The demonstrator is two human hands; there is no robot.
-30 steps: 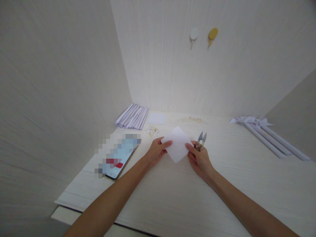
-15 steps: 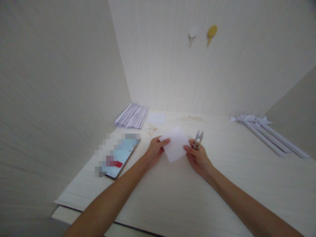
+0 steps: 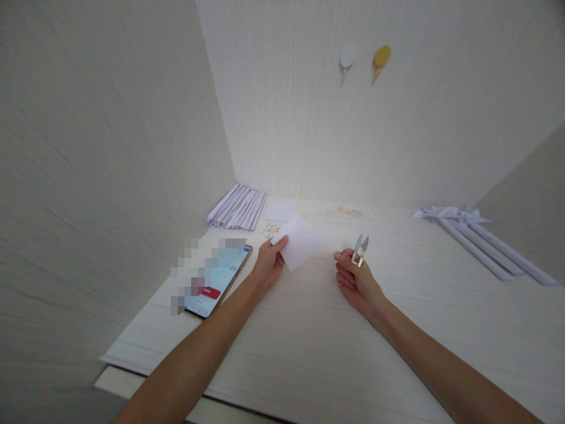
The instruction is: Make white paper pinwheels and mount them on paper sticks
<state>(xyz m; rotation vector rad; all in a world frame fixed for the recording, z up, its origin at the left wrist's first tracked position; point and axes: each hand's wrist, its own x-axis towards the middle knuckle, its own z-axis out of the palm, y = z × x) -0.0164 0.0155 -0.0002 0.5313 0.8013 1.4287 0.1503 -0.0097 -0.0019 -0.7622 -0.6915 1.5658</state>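
Note:
My left hand (image 3: 267, 263) pinches the left corner of a white paper square (image 3: 299, 242) and holds it a little above the light wooden desk (image 3: 309, 335). My right hand (image 3: 356, 282) is apart from the paper, to its right, closed around small metal thread snips (image 3: 361, 249) whose blades point up and away. A gap of bare desk lies between the paper and my right hand.
A phone (image 3: 215, 280) with a lit screen lies left of my left hand. A bundle of folded paper strips (image 3: 238, 207), another white square (image 3: 279, 211) and small scraps (image 3: 271, 228) sit behind. Long rolled paper sticks (image 3: 481, 241) lie at the right. Two hooks (image 3: 381, 57) hang on the back wall.
My right hand has let go of the paper square. My left hand has carried the square left and away, toward the back of the desk. The snips stay in my right hand.

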